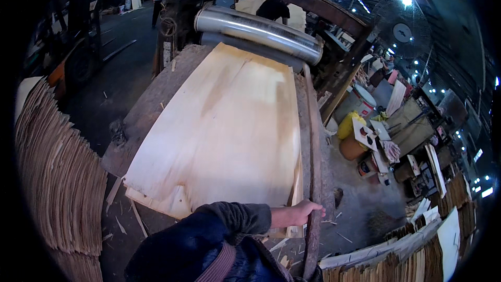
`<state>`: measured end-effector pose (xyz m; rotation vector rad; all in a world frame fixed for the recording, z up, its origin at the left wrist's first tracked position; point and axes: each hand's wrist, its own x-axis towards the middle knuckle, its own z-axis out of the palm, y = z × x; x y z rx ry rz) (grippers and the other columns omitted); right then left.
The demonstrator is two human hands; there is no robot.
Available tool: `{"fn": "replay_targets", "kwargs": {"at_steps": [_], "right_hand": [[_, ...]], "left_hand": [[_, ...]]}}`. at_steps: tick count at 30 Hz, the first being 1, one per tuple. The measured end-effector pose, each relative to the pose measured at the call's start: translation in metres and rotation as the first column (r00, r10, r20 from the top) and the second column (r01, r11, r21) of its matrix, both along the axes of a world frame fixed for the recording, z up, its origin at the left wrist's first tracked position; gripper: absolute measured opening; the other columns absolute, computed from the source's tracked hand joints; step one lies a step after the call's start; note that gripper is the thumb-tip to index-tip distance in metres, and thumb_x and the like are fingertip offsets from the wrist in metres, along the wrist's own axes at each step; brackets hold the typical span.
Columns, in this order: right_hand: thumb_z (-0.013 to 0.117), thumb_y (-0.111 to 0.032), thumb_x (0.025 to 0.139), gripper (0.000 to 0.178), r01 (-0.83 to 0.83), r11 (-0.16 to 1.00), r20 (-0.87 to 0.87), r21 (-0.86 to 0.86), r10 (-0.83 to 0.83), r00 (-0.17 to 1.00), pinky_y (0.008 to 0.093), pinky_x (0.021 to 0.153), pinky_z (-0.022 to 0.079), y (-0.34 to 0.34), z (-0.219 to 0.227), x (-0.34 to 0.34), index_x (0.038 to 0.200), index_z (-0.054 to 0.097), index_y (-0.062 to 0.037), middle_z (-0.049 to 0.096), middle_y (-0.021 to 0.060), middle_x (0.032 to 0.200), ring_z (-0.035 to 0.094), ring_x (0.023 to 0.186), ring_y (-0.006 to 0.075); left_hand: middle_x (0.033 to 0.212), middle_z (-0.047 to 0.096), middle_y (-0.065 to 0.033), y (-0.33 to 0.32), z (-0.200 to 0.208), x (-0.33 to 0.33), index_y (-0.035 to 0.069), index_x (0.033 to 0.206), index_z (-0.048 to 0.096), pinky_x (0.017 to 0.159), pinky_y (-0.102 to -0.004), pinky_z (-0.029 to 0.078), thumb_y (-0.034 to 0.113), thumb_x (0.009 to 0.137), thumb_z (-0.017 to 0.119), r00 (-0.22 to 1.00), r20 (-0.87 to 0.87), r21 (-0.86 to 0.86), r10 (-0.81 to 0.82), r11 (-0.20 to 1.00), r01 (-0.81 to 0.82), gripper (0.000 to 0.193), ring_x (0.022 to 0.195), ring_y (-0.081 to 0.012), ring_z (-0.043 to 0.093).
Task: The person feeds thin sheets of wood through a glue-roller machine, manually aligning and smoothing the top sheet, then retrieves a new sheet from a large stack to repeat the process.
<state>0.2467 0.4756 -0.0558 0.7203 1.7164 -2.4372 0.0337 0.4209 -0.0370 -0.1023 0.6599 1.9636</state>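
Observation:
My left hand (307,213) reaches across to the right, its fingers closed over a long, narrow brown bar (314,151). The bar runs along the right side of a pale stack of thin wood veneer sheets (219,136). These sheets lie on a low dusty bed (141,104), their far end close to a shiny metal roller (255,31). The top sheet has brown stains and a ragged, split near edge. My grey sleeve and dark jacket cover part of the near right corner. My right hand is out of sight.
Tall veneer stacks stand at the left (57,177) and lower right (407,261). A rusty frame (334,5) surrounds the roller; behind it a person in a dark top (272,8) bends over. Buckets, a yellow bag (348,124) and a large fan (402,32) are to the right. Wood scraps litter the floor.

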Motion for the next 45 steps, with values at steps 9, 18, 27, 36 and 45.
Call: {"fn": "replay_targets", "kwargs": {"at_steps": [9, 18, 27, 36, 45], "right_hand": [[0.053, -0.022, 0.082, 0.038, -0.028, 0.994, -0.293, 0.106, 0.058, 0.954, 0.031, 0.048, 0.045, -0.009, 0.051, -0.046, 0.111, 0.045, 0.0007, 0.053, 0.0094, 0.069, 0.053, 0.055, 0.0199], [0.059, -0.013, 0.08, 0.027, -0.106, 0.991, -0.505, 0.081, 0.133, 0.853, 0.0311, 0.047, 0.051, -0.046, 0.143, -0.279, 0.102, 0.052, 0.0016, 0.06, 0.0129, 0.078, 0.061, 0.058, 0.0217], [0.055, -0.01, 0.083, 0.028, -0.13, 0.991, -0.624, -0.021, 0.089, 0.776, 0.0334, 0.047, 0.053, -0.09, 0.164, -0.371, 0.106, 0.047, 0.0024, 0.058, 0.014, 0.079, 0.063, 0.06, 0.0256], [0.055, -0.01, 0.082, 0.021, -0.06, 0.998, -0.716, 0.024, 0.059, 0.695, 0.0326, 0.043, 0.051, -0.119, 0.166, -0.504, 0.098, 0.049, 0.0011, 0.059, 0.0136, 0.072, 0.062, 0.055, 0.0247], [0.058, -0.011, 0.082, 0.027, -0.119, 0.993, -0.662, -0.022, 0.075, 0.746, 0.0337, 0.046, 0.052, -0.123, 0.178, -0.462, 0.105, 0.049, 0.0001, 0.06, 0.0146, 0.074, 0.061, 0.055, 0.0238]], "left_hand": [[0.121, 0.051, -0.01, -0.059, 0.106, -0.081, 0.005, 0.126, 0.037, 0.091, -0.0385, 0.043, 0.017, 0.091, 0.047, 0.802, -0.574, 0.233, 0.162, 0.972, -0.03, 0.039, 0.11, -0.0211, 0.051], [0.126, 0.046, -0.0247, -0.211, 0.051, -0.217, -0.004, 0.129, 0.038, 0.101, -0.0378, 0.031, 0.036, 0.089, 0.047, 0.057, -0.975, -0.149, -0.217, 0.434, -0.888, 0.057, 0.12, -0.0318, 0.042], [0.129, 0.037, -0.0256, -0.35, -0.1, -0.165, 0.003, 0.125, 0.042, 0.101, -0.0529, 0.022, 0.026, 0.083, 0.055, 0.34, -0.731, -0.163, -0.591, -0.332, -0.929, 0.049, 0.122, -0.041, 0.031], [0.13, 0.038, -0.0229, -0.326, -0.094, -0.157, 0.002, 0.12, 0.047, 0.103, -0.0524, 0.02, 0.024, 0.082, 0.055, 0.35, -0.687, -0.124, -0.636, -0.372, -0.92, 0.045, 0.123, -0.0387, 0.031], [0.129, 0.037, -0.0225, -0.333, -0.093, -0.155, 0.002, 0.117, 0.048, 0.104, -0.0525, 0.018, 0.023, 0.081, 0.055, 0.359, -0.681, -0.12, -0.638, -0.387, -0.914, 0.042, 0.124, -0.0383, 0.029]]}}
